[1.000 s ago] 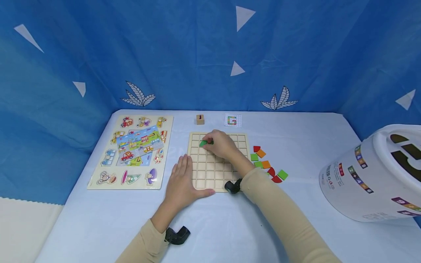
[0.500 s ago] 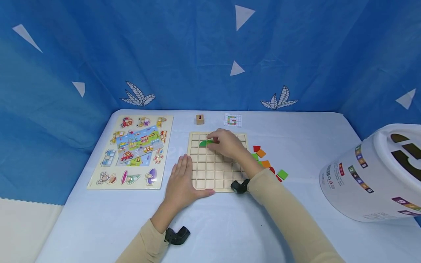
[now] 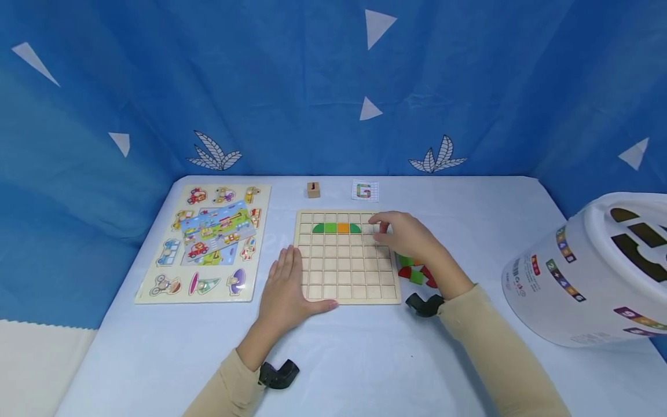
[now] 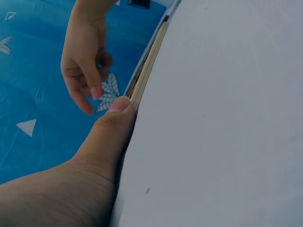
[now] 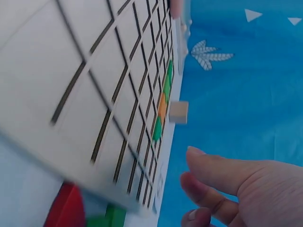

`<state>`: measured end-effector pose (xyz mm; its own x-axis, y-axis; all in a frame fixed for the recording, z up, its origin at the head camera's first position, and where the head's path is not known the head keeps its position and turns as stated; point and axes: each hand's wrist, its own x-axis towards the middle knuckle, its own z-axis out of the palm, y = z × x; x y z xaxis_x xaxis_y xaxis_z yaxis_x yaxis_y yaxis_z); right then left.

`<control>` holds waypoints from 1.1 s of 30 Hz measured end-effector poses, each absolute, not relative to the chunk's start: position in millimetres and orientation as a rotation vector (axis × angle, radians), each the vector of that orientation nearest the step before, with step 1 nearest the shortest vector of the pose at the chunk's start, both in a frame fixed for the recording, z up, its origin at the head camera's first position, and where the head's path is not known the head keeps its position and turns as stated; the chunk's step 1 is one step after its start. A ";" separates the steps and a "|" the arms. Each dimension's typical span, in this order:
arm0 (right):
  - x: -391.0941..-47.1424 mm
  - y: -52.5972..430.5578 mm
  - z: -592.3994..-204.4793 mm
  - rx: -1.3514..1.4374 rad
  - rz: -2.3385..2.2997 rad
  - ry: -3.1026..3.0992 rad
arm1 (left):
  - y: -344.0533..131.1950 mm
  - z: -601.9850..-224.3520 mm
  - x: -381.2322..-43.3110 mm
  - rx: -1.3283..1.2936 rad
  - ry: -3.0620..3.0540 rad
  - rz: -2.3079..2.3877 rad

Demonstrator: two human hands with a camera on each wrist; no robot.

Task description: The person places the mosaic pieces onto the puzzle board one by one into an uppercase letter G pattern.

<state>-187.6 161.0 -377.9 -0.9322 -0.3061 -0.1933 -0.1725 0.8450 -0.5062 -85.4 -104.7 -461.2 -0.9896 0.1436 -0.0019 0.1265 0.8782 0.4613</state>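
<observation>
The wooden grid board (image 3: 337, 278) lies flat in the middle of the table. Near its back edge sits a short row of tiles: a dark green quarter-round tile (image 3: 318, 229), a light green square tile (image 3: 330, 228), an orange square tile (image 3: 343, 228) and another dark green quarter-round tile (image 3: 355, 229). My left hand (image 3: 283, 289) frames the board's front left corner, straight fingers along the left side and thumb at the front edge. Over the board's right edge hovers my right hand (image 3: 409, 234), fingers loosely bent and holding nothing.
Loose red, green and orange tiles (image 3: 416, 277) lie right of the board, partly under my right wrist. Behind it are a wooden block (image 3: 313, 190) and a pattern card (image 3: 365, 190). A picture puzzle board (image 3: 172, 258) lies left; a white bucket (image 3: 552, 313) stands right.
My right hand has let go of the tile and moved right, from the row to the board's right edge, uncovering the row of tiles. My left hand stays at the corner.
</observation>
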 end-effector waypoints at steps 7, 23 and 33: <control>-179.3 191.0 -387.2 -0.285 -0.700 2.742 | -106.1 -460.1 -84.9 0.214 3.009 0.739; -170.7 213.0 -403.6 -0.248 -0.751 2.725 | -105.7 -459.8 -85.8 0.224 3.012 0.738; -172.5 218.4 -405.4 -0.242 -0.861 2.745 | -104.5 -459.0 -86.0 0.232 3.017 0.744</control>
<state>-172.5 218.4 -405.4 -0.9539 -0.2322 -0.1900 -0.0820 0.8111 -0.5791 -86.0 -104.5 -459.0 -0.9886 0.1502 0.0107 0.1379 0.8749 0.4642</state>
